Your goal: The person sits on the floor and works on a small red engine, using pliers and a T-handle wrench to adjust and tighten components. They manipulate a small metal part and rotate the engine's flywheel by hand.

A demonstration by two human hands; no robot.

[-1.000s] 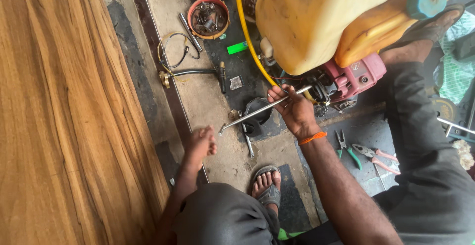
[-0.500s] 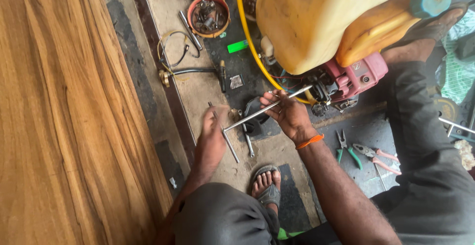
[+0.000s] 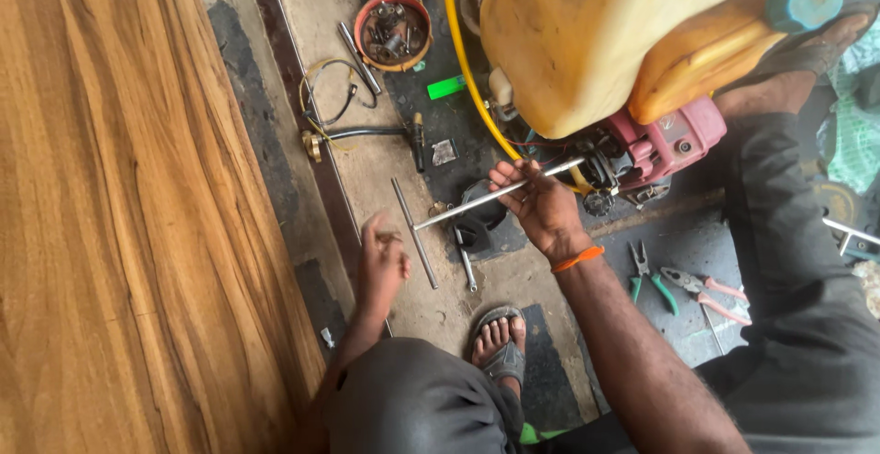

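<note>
The right hand (image 3: 541, 205) closes its fingers around the shaft of a metal T-wrench (image 3: 486, 199), whose tip sits in the pink engine (image 3: 655, 147) at 2 o'clock, under the yellow tank (image 3: 587, 42). The left hand (image 3: 380, 266), at 8 o'clock from the crossbar, has loosely open fingers and holds nothing. For a good turn, the shaft should be kept straight in line with the bolt while the crossbar is turned. Pliers (image 3: 683, 284) lie at 4 o'clock.

A T-handle wrench (image 3: 477, 205) lies between the engine (image 3: 642, 156) at right and the left hand (image 3: 380, 266).
</note>
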